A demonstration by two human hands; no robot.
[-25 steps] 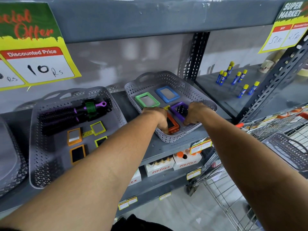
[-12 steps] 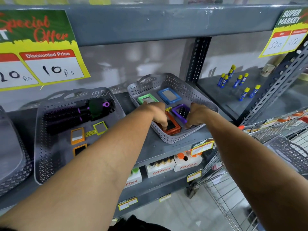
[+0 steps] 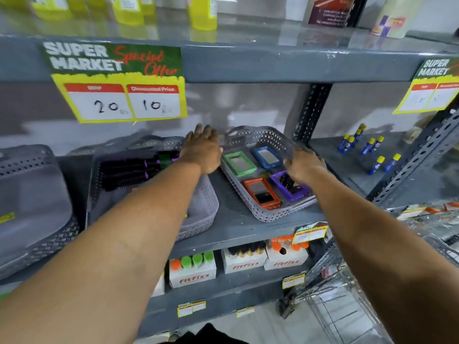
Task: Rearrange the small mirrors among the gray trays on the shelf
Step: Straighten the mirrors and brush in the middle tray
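Head view: left hand (image 3: 202,151) is hovering empty with fingers spread at right tray (image 3: 267,214)'s left rim, right hand (image 3: 301,165) is curling loosely, holding nothing, over purple mirror (image 3: 289,186) near its front-right corner, beside orange mirror (image 3: 262,193).

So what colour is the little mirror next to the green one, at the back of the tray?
Blue: the blue-framed small mirror, clearest in the head view.
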